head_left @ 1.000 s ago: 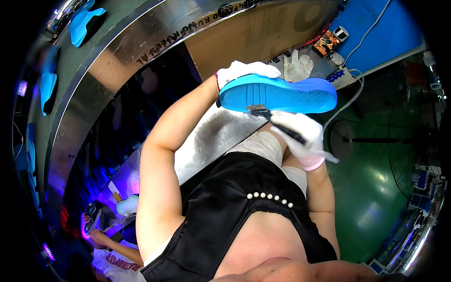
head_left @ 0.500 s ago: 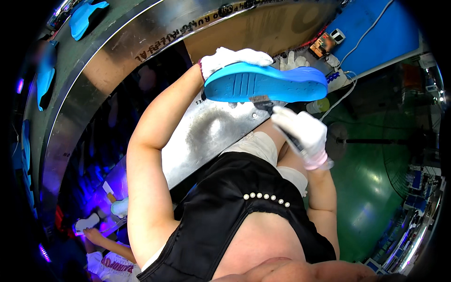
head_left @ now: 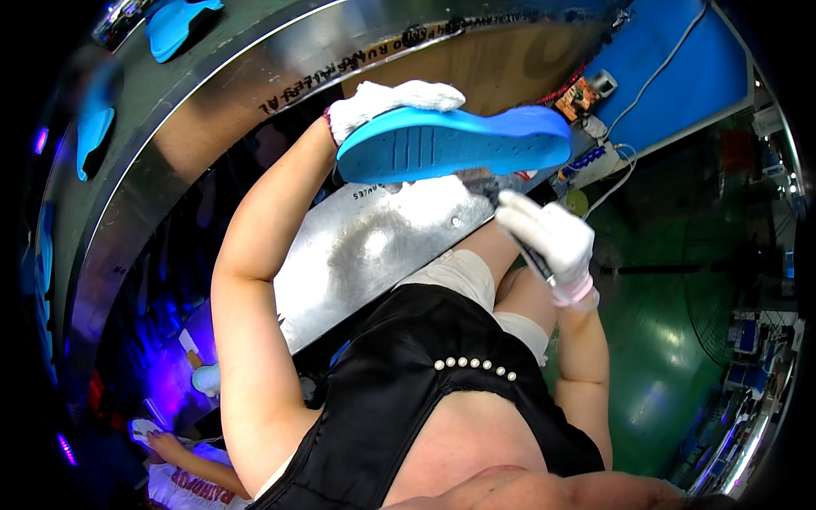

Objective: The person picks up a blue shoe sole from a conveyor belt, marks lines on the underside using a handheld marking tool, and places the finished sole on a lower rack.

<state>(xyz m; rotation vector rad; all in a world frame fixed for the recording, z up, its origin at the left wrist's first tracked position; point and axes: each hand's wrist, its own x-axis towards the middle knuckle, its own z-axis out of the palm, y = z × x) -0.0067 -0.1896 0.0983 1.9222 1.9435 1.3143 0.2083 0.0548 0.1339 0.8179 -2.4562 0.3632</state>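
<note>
My left hand (head_left: 387, 104), in a white glove, grips a blue shoe sole (head_left: 450, 149) along its upper edge near the left end. The sole is held up above a metal tabletop, its flat grooved and dotted face turned toward me. My right hand (head_left: 557, 238), also gloved in white, is closed around the dark handle of a flat brush (head_left: 483, 185). The bristle end is blurred and sits at the sole's lower edge; whether it touches the sole I cannot tell. Part of the left hand's fingers is hidden behind the sole.
The shiny metal tabletop (head_left: 374, 238) lies over my lap. A conveyor belt (head_left: 153, 93) at the left carries several blue soles (head_left: 178, 27). Lower left, a co-worker's hand (head_left: 166, 446) holds a pale piece. A cable (head_left: 654, 72) crosses a blue surface at upper right.
The sole and my left hand have moved somewhat left. My right hand with the brush has stayed nearly in place. A pale glove behind the sole no longer shows. The view has shifted slightly.
</note>
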